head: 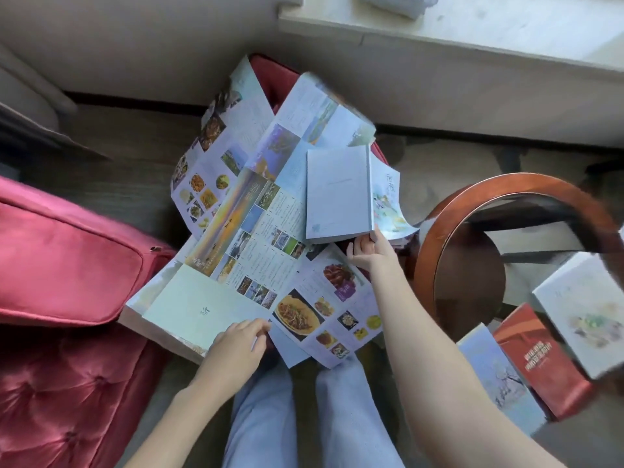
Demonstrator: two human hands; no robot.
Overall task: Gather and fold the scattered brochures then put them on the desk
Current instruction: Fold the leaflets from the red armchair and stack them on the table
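Several unfolded brochures (256, 211) lie overlapped in a loose heap on a red seat (270, 76), their panels showing photos of food and landscapes. The seat stands on a wooden floor (128, 157) close to a pale wall. A pale tabletop (472, 28) runs across the upper right, well apart from the heap. At the left are a pink cushion (67, 255) and a tufted pink sofa (67, 383). At the right is a round wooden-rimmed frame (513, 194). Below that a red booklet (540, 363) lies between two pale ones, blurred.

The person sits with legs in light blue trousers (263, 417) under the heap's near edge. The left hand (236, 342) reaches forward, its curled fingers pinching the edge of a pale-green brochure (196, 305). The right hand (366, 253) stretches further out and grips the lower corner of a folded pale-blue brochure (337, 194) on top of the heap, thumb on its face, fingers curled beneath.
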